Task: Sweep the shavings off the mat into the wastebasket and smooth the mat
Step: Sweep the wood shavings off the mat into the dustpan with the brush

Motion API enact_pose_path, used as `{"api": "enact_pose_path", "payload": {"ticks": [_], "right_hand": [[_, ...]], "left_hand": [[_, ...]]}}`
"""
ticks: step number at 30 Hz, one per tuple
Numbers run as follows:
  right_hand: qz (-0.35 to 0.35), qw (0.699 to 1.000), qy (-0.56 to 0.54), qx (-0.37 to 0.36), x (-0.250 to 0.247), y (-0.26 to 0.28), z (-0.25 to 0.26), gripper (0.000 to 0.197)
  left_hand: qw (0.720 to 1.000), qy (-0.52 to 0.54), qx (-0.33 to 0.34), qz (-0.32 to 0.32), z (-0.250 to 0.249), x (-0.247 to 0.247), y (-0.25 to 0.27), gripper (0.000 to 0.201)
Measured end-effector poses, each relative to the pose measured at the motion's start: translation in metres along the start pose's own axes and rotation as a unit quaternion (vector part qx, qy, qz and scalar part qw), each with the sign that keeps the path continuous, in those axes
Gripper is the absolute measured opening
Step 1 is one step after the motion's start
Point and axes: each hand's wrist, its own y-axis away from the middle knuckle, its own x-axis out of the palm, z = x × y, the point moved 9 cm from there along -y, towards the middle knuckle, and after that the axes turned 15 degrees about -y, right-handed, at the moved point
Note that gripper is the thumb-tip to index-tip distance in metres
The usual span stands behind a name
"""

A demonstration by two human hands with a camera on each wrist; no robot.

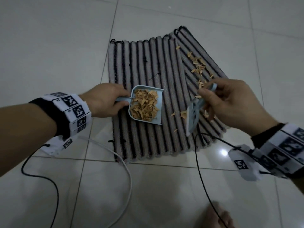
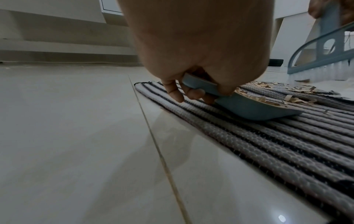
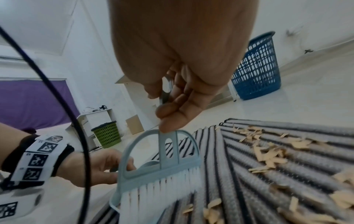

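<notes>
The left hand (image 1: 105,100) curls its fingers (image 2: 173,94) and thumb round the handle of a pale blue dustpan (image 1: 146,106), whose base rests on the striped mat (image 1: 148,66); just beyond those fingertips the pan is heaped with tan shavings (image 1: 144,105). The right hand (image 1: 230,102) pinches the thin handle of a pale blue hand brush (image 1: 193,116) between thumb and bunched fingers (image 3: 178,112); the brush head hangs below them, its white bristles (image 3: 162,195) at the mat's surface. Between the two sets of fingers a few loose shavings lie on the mat near the bristles, and a larger scatter (image 1: 199,66) lies beyond the right fingertips, on a part of the mat that sits folded at an angle to the rest. The mat lies on a pale tiled floor (image 1: 57,46). In the right wrist view, well beyond the right fingers, a blue mesh basket (image 3: 256,68) stands on the floor, and a green one (image 3: 107,134) stands farther off beyond the left hand.
</notes>
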Motion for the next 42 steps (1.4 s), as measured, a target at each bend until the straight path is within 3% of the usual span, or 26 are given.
{"api": "enact_pose_path", "payload": {"ticks": [5,10,13,18,22,29,32,35,39,42], "right_hand": [[0.055,0.977,0.175,-0.108,0.021,0.002,0.007,0.026],[0.121,0.968,0.164,-0.146,0.071,0.008,0.006,0.026],[0.099,0.975,0.133,-0.145,0.073,0.008,0.015,0.021],[0.019,0.981,0.128,-0.142,0.027,0.005,0.029,0.022],[0.034,0.975,0.173,-0.137,0.027,0.016,0.013,0.031],[0.045,0.985,0.114,-0.12,0.067,0.012,0.003,0.029],[0.024,0.992,0.064,-0.111,0.059,0.012,0.011,0.026],[-0.026,0.992,0.044,-0.113,0.033,0.013,0.014,0.021],[-0.033,0.984,0.102,-0.145,0.023,0.014,0.012,0.023],[0.018,0.979,0.14,-0.146,0.053,0.011,0.006,0.023]], "left_hand": [[1.0,0.002,0.004,-0.013,0.001,-0.001,0.006,0.028],[1.0,0.012,0.013,-0.012,-0.002,0.001,0.014,0.04],[1.0,0.011,0.025,-0.009,-0.005,0.004,0.02,0.04],[0.999,0.008,0.03,-0.006,-0.007,0.005,0.024,0.043],[0.999,0.006,0.031,-0.016,-0.005,0.002,0.026,0.043],[0.999,-0.015,0.031,-0.009,-0.006,0.003,0.031,0.036],[0.999,-0.014,0.028,-0.008,-0.006,0.004,0.034,0.029],[0.999,-0.013,0.028,-0.01,-0.006,0.006,0.036,0.037],[1.0,-0.017,0.026,-0.005,-0.005,0.006,0.034,0.033],[0.999,-0.019,0.026,-0.005,-0.006,0.006,0.034,0.041]]}}
